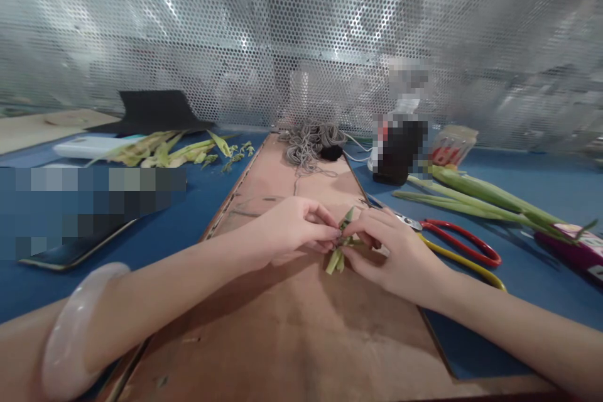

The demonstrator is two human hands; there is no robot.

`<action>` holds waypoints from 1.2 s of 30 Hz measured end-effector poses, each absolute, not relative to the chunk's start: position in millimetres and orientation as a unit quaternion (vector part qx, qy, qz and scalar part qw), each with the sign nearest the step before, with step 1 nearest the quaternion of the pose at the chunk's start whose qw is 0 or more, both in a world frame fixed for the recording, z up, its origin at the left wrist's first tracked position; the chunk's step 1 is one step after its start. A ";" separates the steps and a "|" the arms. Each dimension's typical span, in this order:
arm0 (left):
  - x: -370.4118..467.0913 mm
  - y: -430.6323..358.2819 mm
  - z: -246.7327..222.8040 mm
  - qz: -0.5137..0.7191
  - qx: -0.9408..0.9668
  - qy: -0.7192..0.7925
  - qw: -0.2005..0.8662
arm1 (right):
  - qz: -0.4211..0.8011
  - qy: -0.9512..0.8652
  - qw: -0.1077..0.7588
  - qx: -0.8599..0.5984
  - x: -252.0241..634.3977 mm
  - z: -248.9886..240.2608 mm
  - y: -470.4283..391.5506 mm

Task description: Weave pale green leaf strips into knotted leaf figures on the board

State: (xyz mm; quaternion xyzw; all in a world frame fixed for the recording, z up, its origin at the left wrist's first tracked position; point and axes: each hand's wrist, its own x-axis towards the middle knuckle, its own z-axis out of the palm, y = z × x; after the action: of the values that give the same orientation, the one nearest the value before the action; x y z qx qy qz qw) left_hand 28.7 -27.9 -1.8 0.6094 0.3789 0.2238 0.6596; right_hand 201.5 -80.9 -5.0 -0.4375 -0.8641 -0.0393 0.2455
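Observation:
Over the wooden board, my left hand (pixel 294 230) and my right hand (pixel 389 251) meet, both with fingers pinched on a small piece of folded green leaf (pixel 335 260). Its pale cut ends point down towards me, and a darker tip sticks up between my fingers. Part of the piece is hidden by my fingertips. Scissors (pixel 459 245) with one red and one yellow handle lie just beyond my right hand, which covers part of them. A pale bangle (pixel 70 333) circles my left wrist.
Grey cord (pixel 313 141) is heaped at the board's far end. Leaf strips (pixel 164 151) lie on the blue surface at left, near a phone-like slab (pixel 80 251). At right are long green leaves (pixel 485 191), a purple packet (pixel 575 254), a clear container (pixel 455 144) and a dark bottle (pixel 398 154).

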 end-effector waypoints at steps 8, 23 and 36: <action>27.7 -26.3 -4.0 0.219 0.615 0.366 0.663 | -0.044 -0.873 0.265 -0.407 199.7 -6.6 -80.2; 28.8 -27.0 -0.4 0.208 0.635 0.383 0.637 | -0.108 -0.880 0.266 -0.378 198.6 -9.1 -78.1; 29.7 -27.3 -2.4 0.219 0.620 0.371 0.656 | -0.177 -0.906 0.214 -0.320 199.5 -7.3 -83.8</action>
State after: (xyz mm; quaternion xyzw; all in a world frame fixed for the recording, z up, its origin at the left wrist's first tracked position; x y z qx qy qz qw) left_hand 29.7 -27.3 -2.4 0.6200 0.3710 0.2195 0.6556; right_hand 199.5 -83.8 -7.3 -0.3202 -0.9057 -0.1773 0.2140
